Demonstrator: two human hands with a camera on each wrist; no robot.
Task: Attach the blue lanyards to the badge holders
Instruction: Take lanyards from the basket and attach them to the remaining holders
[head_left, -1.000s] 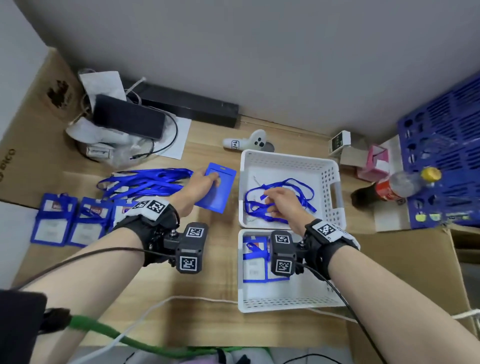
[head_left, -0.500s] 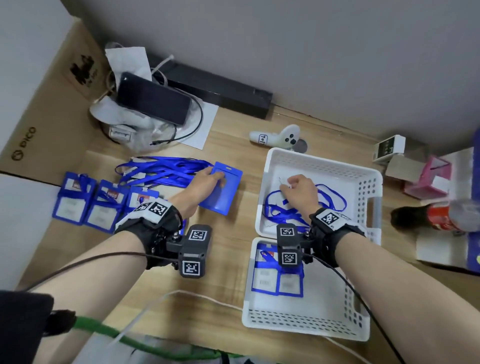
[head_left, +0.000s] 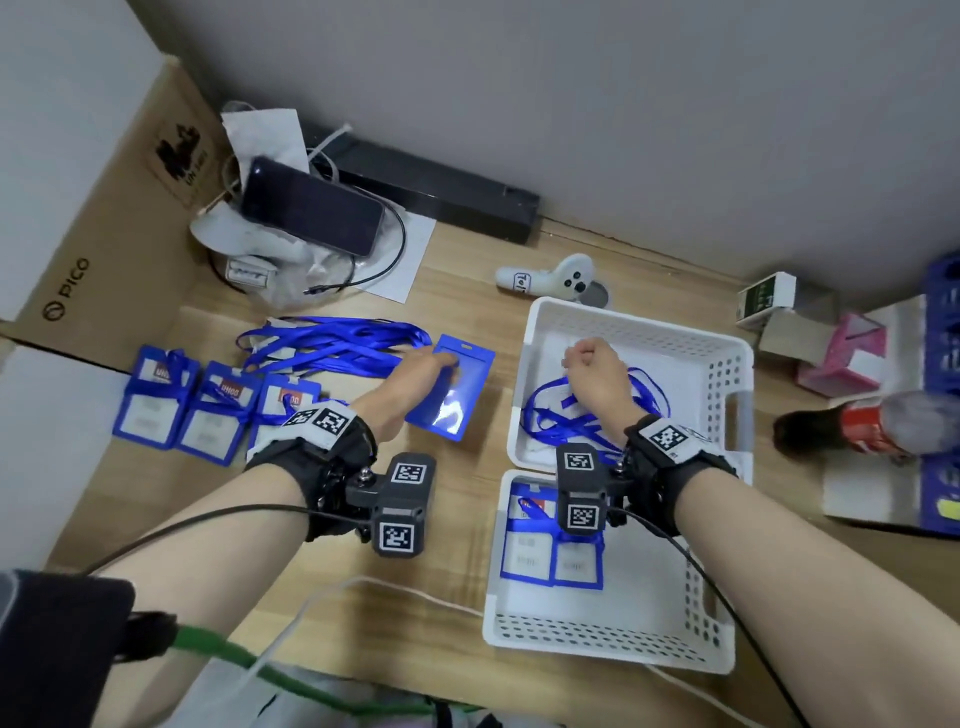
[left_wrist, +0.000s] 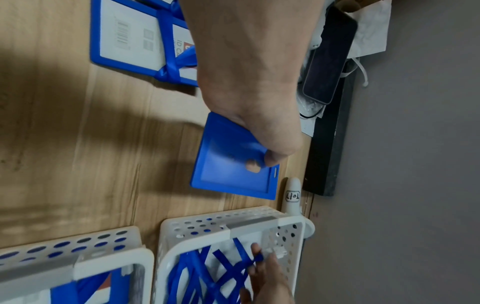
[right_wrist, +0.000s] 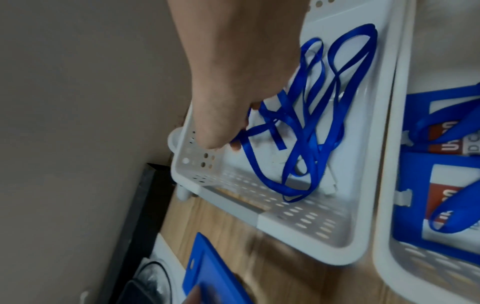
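Left of the far white basket (head_left: 722, 358), the left hand (head_left: 410, 379) pinches an empty blue badge holder (head_left: 457, 410) on the wooden table (head_left: 457, 519); inside that basket, the right hand (head_left: 597, 379) curls closed around a blue lanyard (right_wrist: 306, 127) from the tangle.

White baskets (head_left: 639, 332): 2. Badge holders: 3 on desk at left (head_left: 156, 400), 1 in left hand (head_left: 452, 395), 2 in near basket (head_left: 550, 556). Phone (head_left: 311, 213): 1.
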